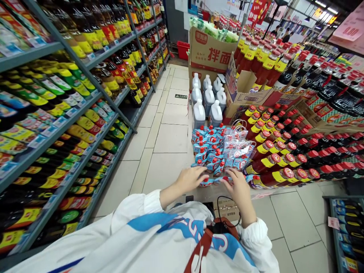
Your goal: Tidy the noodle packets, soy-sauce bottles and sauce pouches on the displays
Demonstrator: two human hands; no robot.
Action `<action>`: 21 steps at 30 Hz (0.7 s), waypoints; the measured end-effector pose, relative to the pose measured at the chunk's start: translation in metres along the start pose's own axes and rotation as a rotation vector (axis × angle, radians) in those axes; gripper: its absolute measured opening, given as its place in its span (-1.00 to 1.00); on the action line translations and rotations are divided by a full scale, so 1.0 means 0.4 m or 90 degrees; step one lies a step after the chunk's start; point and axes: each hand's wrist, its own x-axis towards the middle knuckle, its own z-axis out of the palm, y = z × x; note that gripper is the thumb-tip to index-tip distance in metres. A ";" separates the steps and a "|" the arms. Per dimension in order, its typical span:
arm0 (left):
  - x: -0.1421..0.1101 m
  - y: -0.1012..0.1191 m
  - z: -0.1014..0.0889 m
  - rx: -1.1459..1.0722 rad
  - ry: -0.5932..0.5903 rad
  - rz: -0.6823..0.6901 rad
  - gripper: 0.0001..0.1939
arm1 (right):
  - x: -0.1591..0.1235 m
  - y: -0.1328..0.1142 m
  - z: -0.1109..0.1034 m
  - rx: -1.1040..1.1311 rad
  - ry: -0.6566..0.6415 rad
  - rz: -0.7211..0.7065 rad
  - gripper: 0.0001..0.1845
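My left hand (190, 179) reaches over the front row of blue-and-white pouches with red caps (212, 149), its fingers stretched out and the thumb apart. To its right, my right hand (238, 186) is above the same front row, thumb and fingers spread around a pouch's red cap. Whether either hand touches a pouch is hard to tell. The pouches stand packed in rows. Beside them on the right are clear plastic bags with handles (237, 142), holding similar pouches.
White jugs (216, 112) stand behind the pouches, before a cardboard box (209, 53). Red-capped sauce bottles (267, 161) fill the display's right side. Shelves of bottles (71, 129) line the left, across a tiled aisle (170, 136). A brown strap (200, 248) hangs across my front.
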 end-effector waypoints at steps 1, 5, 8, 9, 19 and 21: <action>0.003 -0.015 -0.011 -0.016 0.055 -0.020 -0.71 | 0.015 0.007 -0.014 -0.003 0.022 -0.002 -0.64; 0.030 -0.072 -0.029 -0.008 0.149 -0.122 -0.70 | 0.107 0.024 -0.042 -0.051 -0.034 -0.041 -0.61; 0.055 -0.097 -0.005 0.025 0.053 -0.127 -0.71 | 0.176 0.017 -0.031 -0.097 -0.186 -0.102 -0.52; 0.062 -0.103 0.007 0.038 0.015 -0.128 -0.73 | 0.193 0.013 -0.025 -0.113 -0.222 -0.116 -0.54; 0.079 -0.143 0.033 0.076 -0.053 -0.107 -0.69 | 0.234 0.009 -0.035 -0.204 -0.338 -0.142 -0.82; 0.077 -0.147 0.027 0.069 -0.051 -0.102 -0.70 | 0.235 0.007 -0.037 -0.217 -0.346 -0.140 -0.83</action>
